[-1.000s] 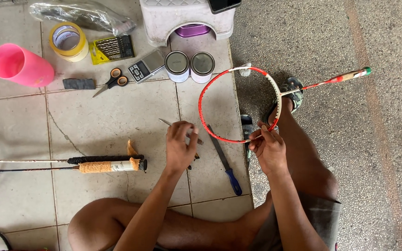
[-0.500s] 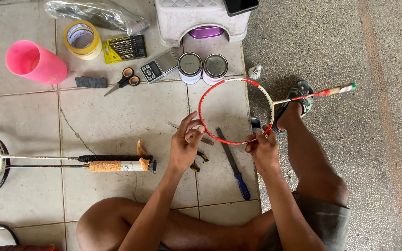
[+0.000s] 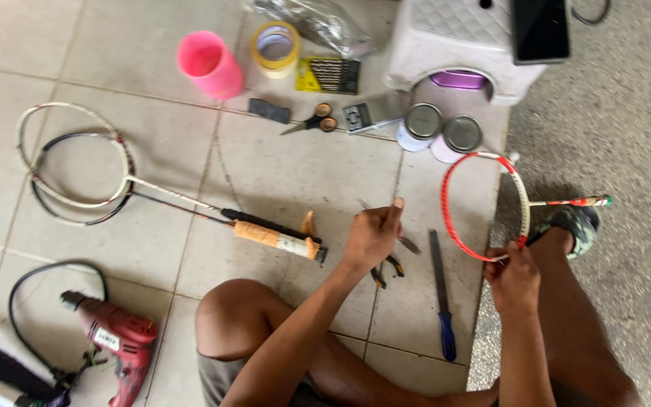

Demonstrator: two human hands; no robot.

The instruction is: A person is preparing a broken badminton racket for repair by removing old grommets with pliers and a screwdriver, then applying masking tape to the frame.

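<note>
Both hands are kept at the red unstrung racket frame, one on it and one beside it.

The right hand is closed around the lower rim of the frame, so that the hoop is held steady above the floor, with its shaft pointing away past the shoe. The left hand is loosely curled, thumb raised, and seems to pinch something thin; what it is cannot be told. Just under this hand pliers are laid, and between the hands a blue-handled file, probably kept within easy reach. Left of the left hand, two other rackets are placed.
</note>
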